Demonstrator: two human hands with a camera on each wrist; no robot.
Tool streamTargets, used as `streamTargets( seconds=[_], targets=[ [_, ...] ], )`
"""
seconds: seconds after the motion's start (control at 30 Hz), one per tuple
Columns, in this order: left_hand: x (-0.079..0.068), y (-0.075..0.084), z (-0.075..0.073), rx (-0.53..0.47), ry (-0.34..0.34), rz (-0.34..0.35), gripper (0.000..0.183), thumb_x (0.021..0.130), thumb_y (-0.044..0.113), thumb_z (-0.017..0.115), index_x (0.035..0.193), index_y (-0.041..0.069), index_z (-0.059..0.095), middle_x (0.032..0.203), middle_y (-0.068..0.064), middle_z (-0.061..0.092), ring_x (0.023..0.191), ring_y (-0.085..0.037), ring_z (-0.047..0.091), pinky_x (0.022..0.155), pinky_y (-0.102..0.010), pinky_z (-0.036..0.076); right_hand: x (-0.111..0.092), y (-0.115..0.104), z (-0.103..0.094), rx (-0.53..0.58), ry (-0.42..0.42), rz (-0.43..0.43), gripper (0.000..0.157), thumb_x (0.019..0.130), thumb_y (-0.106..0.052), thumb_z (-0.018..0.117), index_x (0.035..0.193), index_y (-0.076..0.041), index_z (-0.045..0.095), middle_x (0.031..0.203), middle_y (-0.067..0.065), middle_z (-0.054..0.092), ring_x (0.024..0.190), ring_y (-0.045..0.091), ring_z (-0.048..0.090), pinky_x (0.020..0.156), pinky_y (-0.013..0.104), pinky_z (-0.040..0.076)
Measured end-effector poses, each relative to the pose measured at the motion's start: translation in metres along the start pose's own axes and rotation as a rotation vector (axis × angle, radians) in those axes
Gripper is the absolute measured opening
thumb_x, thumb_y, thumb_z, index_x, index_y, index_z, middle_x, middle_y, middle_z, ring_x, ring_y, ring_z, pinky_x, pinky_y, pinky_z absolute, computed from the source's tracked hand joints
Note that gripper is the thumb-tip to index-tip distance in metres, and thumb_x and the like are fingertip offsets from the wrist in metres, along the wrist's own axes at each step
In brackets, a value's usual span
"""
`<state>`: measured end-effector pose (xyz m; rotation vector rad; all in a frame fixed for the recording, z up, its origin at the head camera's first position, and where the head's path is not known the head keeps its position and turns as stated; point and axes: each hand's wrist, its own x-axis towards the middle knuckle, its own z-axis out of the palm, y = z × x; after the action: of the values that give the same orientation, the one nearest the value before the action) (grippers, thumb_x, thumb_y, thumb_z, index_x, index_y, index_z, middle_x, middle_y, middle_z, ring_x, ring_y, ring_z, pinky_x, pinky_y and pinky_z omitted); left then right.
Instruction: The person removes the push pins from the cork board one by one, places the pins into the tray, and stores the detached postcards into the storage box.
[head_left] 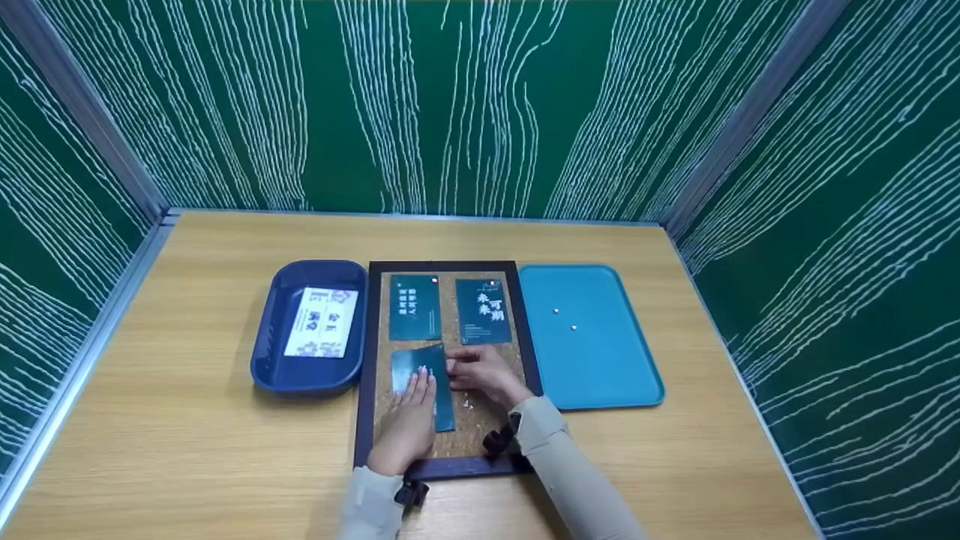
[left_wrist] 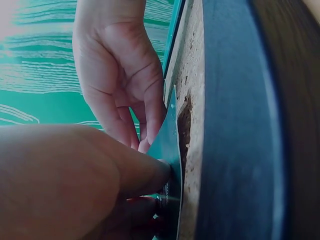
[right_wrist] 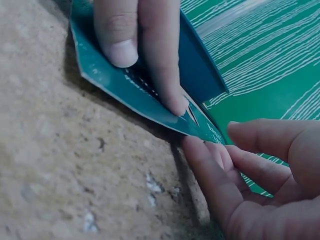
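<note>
My left hand [head_left: 409, 427] lies flat across a dark green card [head_left: 445, 409] on the framed corkboard [head_left: 435, 450], its straight fingers pressing the card down. At the card's upper right edge, my right hand [head_left: 484, 371] has its thumb and fingertips drawn together on the edge. In the right wrist view the right hand [right_wrist: 265, 185] pinches at the edge of the card [right_wrist: 107, 75], one finger held apart; whether something small sits between the fingertips is hidden. The card's edge stands slightly off the cork in the left wrist view.
Above are two green cards, left [head_left: 414, 319] and right [head_left: 480, 311], each with a small pin at its top right. A dark blue tray [head_left: 262, 367] holds a white card [head_left: 321, 322]. The light blue tray [head_left: 600, 367] holds two small pins [head_left: 556, 310]. Whitish scraps [head_left: 468, 405] lie on the cork.
</note>
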<state>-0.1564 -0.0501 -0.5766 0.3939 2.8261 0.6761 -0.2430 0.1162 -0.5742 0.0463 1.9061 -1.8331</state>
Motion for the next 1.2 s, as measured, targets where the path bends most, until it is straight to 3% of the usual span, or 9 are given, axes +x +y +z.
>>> streamTargets(
  seconds=[0.5,0.7,0.97,1.2],
  targets=[
    [-0.001,0.001,-0.001,-0.016,0.002,-0.009,0.049,0.105,0.014,0.037,0.151,-0.001,0.03,0.159,-0.017,0.018,0.145,-0.033,0.015,0.114,-0.053,0.018,-0.002,0.002,0.006,-0.097,0.047,-0.035,0.033,0.091,0.0,0.064,0.124,0.003,0.061,0.099,0.013,0.065,0.085,0.021,0.067,0.077,0.033,0.058],
    [0.0,0.0,0.0,-0.01,0.011,-0.003,0.048,0.105,0.014,0.038,0.15,-0.002,0.031,0.158,-0.017,0.019,0.145,-0.033,0.016,0.114,-0.054,0.019,-0.001,0.003,0.008,-0.136,0.068,-0.049,0.035,0.089,0.001,0.067,0.123,0.002,0.061,0.098,0.012,0.066,0.086,0.021,0.067,0.076,0.033,0.058],
    [0.001,-0.001,0.002,0.007,0.013,0.004,0.048,0.104,0.013,0.039,0.149,-0.003,0.032,0.158,-0.018,0.021,0.144,-0.034,0.018,0.113,-0.054,0.021,0.001,0.006,0.01,-0.233,0.064,-0.063,0.033,0.088,-0.001,0.068,0.119,0.003,0.058,0.094,0.011,0.065,0.075,0.019,0.067,0.066,0.032,0.059],
    [0.0,-0.001,0.0,0.01,0.009,0.006,0.049,0.103,0.012,0.04,0.149,-0.003,0.032,0.158,-0.018,0.021,0.144,-0.034,0.018,0.114,-0.054,0.02,0.001,0.007,0.011,-0.242,0.075,-0.065,0.031,0.087,0.0,0.068,0.117,0.003,0.059,0.093,0.011,0.065,0.074,0.02,0.066,0.063,0.032,0.059]
  ],
)
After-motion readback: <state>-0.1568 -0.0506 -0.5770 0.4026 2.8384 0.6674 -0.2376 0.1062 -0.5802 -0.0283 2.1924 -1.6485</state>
